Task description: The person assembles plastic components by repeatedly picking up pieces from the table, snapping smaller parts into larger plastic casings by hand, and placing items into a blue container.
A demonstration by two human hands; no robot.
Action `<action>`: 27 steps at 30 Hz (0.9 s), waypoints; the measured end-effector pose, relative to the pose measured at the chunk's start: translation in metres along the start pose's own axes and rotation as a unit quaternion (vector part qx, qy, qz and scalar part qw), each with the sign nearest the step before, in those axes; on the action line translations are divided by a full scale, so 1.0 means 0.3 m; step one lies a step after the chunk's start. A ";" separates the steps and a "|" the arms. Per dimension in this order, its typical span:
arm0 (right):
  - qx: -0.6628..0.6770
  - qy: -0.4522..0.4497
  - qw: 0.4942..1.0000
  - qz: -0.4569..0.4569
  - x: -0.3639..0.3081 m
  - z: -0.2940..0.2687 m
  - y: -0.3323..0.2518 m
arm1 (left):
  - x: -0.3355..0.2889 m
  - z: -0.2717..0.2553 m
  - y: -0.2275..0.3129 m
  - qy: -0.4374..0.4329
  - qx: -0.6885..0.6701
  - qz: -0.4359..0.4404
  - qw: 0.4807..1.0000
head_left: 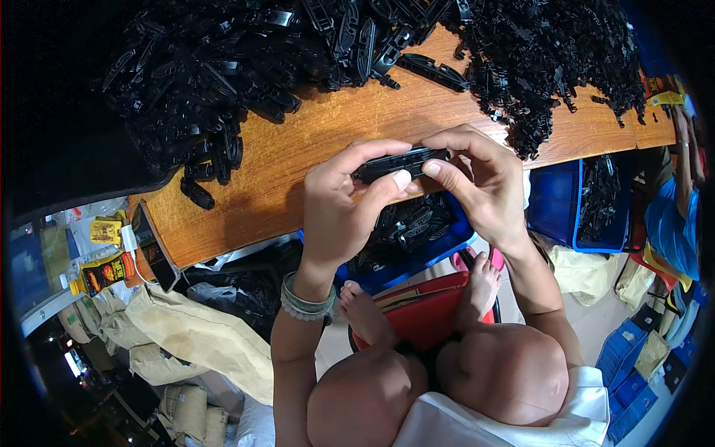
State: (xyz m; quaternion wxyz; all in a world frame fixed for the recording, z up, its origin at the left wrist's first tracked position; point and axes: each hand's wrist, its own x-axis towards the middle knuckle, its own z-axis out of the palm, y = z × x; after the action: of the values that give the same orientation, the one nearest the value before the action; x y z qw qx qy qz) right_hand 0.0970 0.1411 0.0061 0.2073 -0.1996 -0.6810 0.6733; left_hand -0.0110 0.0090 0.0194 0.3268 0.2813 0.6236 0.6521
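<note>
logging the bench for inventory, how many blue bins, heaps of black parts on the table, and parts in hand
blue bins: 2
heaps of black parts: 2
black part held in both hands: 1
total: 5

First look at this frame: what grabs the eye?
Two bare hands, left hand and right hand, meet mid-frame and together pinch a long black plastic part just above the wooden table. Behind them, big heaps of black plastic parts cover the table's far side. Below the table edge sits a blue bin holding more such parts, with another blue bin to the right.
</note>
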 end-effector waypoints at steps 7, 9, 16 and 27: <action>-0.145 -0.262 0.952 -0.057 -0.005 -0.073 -0.029 | 0.070 -0.065 0.017 -0.033 0.157 0.092 0.983; -0.139 -0.250 0.957 -0.055 -0.012 -0.062 -0.034 | 0.147 -0.052 0.003 -0.007 0.211 0.152 0.966; -0.460 0.165 0.837 -0.247 0.125 -0.136 -0.032 | 0.346 0.102 -0.009 -0.011 0.505 0.324 0.800; -0.555 0.117 0.777 -0.273 0.176 -0.097 0.025 | 0.208 0.054 -0.019 0.047 0.426 0.358 0.829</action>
State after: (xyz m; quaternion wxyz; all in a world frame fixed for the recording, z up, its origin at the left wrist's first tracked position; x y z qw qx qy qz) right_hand 0.0690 0.1946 -0.0006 0.3135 -0.1627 -0.9333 0.0649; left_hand -0.0372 0.0676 0.0123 -0.1119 0.5654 0.7097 0.4052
